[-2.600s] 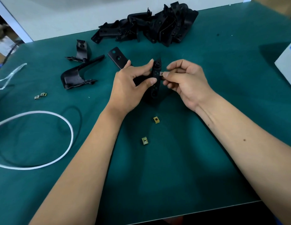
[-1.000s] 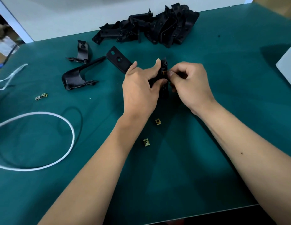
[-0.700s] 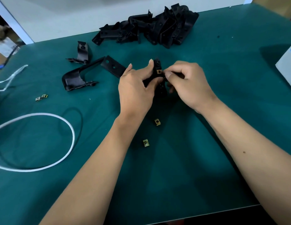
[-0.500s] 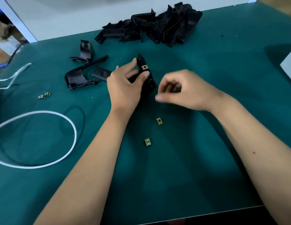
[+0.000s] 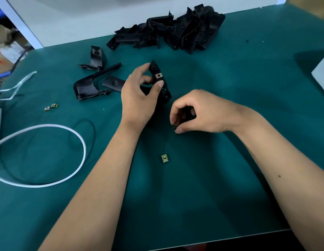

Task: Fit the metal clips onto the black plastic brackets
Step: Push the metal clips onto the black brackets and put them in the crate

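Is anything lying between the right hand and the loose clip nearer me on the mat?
Nothing visible does. The right hand is down at another clip beneath its fingertips; between it and the loose clip only bare green mat shows.

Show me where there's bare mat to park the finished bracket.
Free: right side of the mat, between the bracket pile and the white box; also the near strip below the loose clip. Crowded: left, with two loose brackets, a clip pair and the white cable.
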`<act>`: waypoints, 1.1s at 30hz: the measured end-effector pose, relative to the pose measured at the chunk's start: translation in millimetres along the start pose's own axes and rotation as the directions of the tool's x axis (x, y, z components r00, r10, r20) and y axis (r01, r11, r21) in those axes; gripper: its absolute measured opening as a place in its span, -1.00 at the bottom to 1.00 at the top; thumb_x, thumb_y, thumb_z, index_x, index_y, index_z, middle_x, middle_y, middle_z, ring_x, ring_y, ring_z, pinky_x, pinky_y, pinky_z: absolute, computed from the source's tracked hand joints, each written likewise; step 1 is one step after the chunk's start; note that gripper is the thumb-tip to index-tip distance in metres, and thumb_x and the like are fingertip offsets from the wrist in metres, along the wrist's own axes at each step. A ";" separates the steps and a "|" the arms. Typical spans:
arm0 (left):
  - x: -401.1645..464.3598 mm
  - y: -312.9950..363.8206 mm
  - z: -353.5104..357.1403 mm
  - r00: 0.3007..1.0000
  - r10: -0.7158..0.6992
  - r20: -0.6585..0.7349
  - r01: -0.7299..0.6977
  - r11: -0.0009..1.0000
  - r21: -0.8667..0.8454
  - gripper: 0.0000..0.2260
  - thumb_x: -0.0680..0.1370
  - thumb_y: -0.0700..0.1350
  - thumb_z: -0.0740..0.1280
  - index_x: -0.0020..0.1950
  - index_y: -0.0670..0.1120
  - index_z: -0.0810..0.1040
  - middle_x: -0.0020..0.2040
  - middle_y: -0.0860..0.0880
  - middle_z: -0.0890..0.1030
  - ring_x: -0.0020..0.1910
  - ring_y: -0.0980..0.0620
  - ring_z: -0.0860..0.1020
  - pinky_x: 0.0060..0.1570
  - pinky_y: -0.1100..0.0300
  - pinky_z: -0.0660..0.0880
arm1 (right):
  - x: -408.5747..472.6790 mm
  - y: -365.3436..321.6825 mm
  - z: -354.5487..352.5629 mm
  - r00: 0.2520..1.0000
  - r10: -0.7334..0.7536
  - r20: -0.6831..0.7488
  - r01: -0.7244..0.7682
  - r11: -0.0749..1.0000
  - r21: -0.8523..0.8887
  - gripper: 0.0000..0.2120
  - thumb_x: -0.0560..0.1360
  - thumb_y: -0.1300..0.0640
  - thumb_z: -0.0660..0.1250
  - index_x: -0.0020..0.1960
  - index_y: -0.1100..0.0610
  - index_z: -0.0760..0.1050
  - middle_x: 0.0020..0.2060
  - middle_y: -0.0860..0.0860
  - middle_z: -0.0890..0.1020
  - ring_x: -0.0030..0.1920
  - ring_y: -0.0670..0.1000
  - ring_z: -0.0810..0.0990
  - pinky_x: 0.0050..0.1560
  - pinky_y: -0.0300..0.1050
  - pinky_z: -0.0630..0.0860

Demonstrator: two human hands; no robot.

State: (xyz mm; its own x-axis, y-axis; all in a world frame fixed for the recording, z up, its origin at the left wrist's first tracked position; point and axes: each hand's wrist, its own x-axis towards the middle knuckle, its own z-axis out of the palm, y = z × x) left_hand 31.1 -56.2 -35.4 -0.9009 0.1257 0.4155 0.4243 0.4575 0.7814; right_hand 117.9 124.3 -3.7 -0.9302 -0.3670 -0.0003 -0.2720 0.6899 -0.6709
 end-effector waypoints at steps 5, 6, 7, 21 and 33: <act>-0.4 0.7 -0.5 1.000 0.010 0.012 -0.010 1.000 -0.008 -0.53 0.57 -0.03 0.47 0.46 -0.06 0.50 0.05 0.06 0.68 0.19 0.14 0.58 0.32 0.33 0.35 | 1.0 -2.8 0.4 0.999 -0.011 0.041 0.015 0.995 -0.094 -0.87 0.43 0.09 0.60 -0.05 -0.02 0.70 -0.14 -0.13 0.62 -0.12 -0.22 0.54 -0.13 -0.43 0.38; -0.5 0.8 -0.6 1.000 0.017 0.013 -0.017 1.000 -0.001 -0.53 0.57 -0.03 0.47 0.45 -0.05 0.50 0.06 0.05 0.68 0.20 0.13 0.58 0.33 0.31 0.35 | 0.7 -3.4 0.6 0.999 -0.016 0.046 0.020 0.997 -0.080 -0.87 0.43 0.12 0.60 -0.07 -0.01 0.69 -0.16 -0.14 0.63 -0.14 -0.21 0.55 -0.13 -0.41 0.38; -0.6 1.0 -0.8 1.000 0.025 0.012 -0.025 1.000 0.005 -0.54 0.57 -0.03 0.47 0.45 -0.05 0.50 0.06 0.05 0.68 0.20 0.11 0.57 0.33 0.30 0.35 | 0.2 -4.0 1.4 0.999 -0.020 0.042 0.023 0.998 -0.064 -0.86 0.42 0.15 0.60 -0.09 0.01 0.68 -0.20 -0.17 0.64 -0.17 -0.22 0.56 -0.15 -0.41 0.39; -5.3 5.2 3.7 0.995 0.096 -0.019 -0.097 0.995 -0.024 -0.56 0.55 -0.08 0.49 0.41 -0.10 0.52 -0.04 0.03 0.68 0.05 0.19 0.61 0.14 0.53 0.31 | 14.2 17.1 9.4 0.794 0.240 -0.558 0.084 0.867 0.492 -0.81 0.49 0.36 0.47 -0.13 0.07 0.70 -0.24 -0.04 0.71 -0.17 -0.11 0.64 -0.04 -0.24 0.56; -7.3 7.0 7.2 0.991 0.135 0.015 -0.133 0.988 -0.079 -0.56 0.54 -0.11 0.50 0.39 -0.10 0.51 -0.07 0.08 0.67 0.04 0.20 0.62 0.18 0.40 0.39 | 23.5 22.5 19.2 0.772 0.409 -0.486 0.052 0.722 0.690 -0.82 0.51 0.33 0.47 -0.01 0.08 0.74 -0.25 0.00 0.73 -0.24 -0.05 0.58 -0.11 -0.23 0.57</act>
State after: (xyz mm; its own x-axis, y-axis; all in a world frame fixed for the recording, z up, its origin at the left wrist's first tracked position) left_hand 40.0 -47.6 -36.2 -0.8366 0.1993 0.5103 0.5466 0.3660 0.7532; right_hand 94.7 119.2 -33.1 -0.9493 0.3025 0.0859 -0.0745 0.0490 -0.9960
